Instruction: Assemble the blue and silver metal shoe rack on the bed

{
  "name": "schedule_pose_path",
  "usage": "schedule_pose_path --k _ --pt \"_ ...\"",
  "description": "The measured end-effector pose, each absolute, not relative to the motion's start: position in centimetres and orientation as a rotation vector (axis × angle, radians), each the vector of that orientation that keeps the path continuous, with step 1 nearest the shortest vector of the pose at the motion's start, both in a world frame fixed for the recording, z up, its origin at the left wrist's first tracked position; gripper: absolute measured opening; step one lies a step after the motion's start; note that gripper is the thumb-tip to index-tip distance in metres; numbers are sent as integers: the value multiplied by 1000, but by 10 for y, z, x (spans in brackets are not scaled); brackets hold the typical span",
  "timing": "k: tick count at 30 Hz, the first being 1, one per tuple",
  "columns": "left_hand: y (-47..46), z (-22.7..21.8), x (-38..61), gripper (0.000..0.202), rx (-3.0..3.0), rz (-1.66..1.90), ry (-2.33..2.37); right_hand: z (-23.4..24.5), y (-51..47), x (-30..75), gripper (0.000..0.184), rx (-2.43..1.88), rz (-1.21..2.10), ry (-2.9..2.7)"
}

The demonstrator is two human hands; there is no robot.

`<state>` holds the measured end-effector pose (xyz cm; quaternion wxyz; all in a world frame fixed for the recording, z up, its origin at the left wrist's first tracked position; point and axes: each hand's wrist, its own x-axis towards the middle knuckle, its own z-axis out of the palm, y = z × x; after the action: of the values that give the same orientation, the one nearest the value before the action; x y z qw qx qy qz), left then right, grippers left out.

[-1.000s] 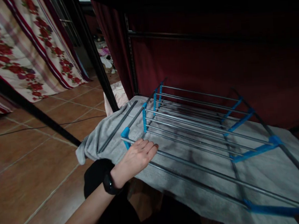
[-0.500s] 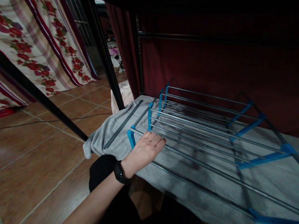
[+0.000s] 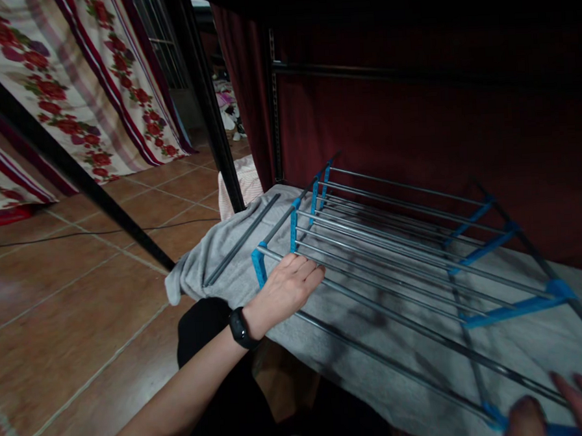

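Drying rack [image 3: 400,243], metal, blue-jointed | lying on grey blanket [image 3: 238,276] | long axis: far left to near right | left hand [image 3: 292,286]: closed round front rod [image 3: 398,320] | right hand [image 3: 549,409]: spread, contact unclear

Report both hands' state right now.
Left hand: closed, holding a long, round grey metal bar of the blue-jointed metal rack.
Right hand: open, partly out of frame; contact with the bar can't be told.

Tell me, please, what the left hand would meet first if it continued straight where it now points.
Probably a thin rack rod, just beyond the front tube that the left hand holds; the depth is unclear.
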<state>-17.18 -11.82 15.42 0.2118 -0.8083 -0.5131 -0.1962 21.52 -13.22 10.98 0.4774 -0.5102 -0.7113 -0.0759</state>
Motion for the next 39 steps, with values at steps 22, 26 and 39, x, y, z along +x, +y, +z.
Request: schedule_pose_path --k 22,26,39 --pt "-127 112 -243 55 -1689 -2152 -2097 137 -93 128 38 -957 -559 -2470" --pt "-123 111 -241 48 -1793 -2253 -2025 138 -91 128 35 -968 -595 -2480" --pt "-122 121 -235 17 -1824 -2214 -1956 147 -88 122 38 -916 -578 -2550"
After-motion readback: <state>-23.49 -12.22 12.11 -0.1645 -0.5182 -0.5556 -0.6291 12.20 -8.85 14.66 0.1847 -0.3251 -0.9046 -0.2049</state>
